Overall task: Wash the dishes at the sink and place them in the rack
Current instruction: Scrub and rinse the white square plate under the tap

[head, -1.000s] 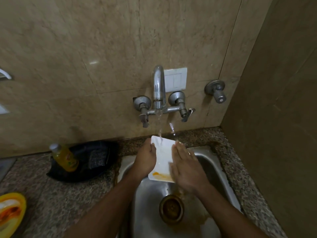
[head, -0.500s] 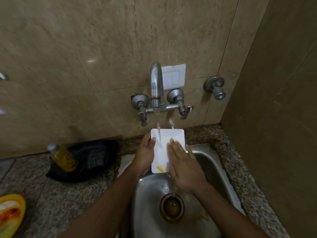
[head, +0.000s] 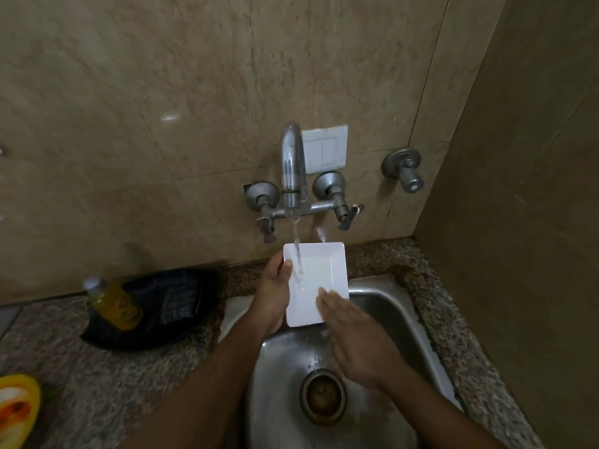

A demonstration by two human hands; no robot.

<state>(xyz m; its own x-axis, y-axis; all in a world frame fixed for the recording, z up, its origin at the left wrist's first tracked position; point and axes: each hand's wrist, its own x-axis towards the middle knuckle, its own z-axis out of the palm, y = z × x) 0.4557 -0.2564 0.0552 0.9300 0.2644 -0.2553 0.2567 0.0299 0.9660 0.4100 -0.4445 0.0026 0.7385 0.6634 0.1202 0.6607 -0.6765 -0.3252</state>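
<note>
Yellow bottle [head: 115, 303] sits on the bench [head: 136, 377] off to the left, then the left hand [head: 275, 294] grips the white dish's [head: 319, 270] edge under the running tap [head: 293, 166] over the sink [head: 398, 315], right hand [head: 353, 338] laid flat on it, fingers straight.

Yellow bottle [head: 114, 303] lying on black bag [head: 168, 306], perhaps; wall switch [head: 325, 150].

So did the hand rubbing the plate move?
Yes. The right hand slid down the plate, away from the tap and toward the drain; now only its fingertips touch the plate's lower corner.
</note>
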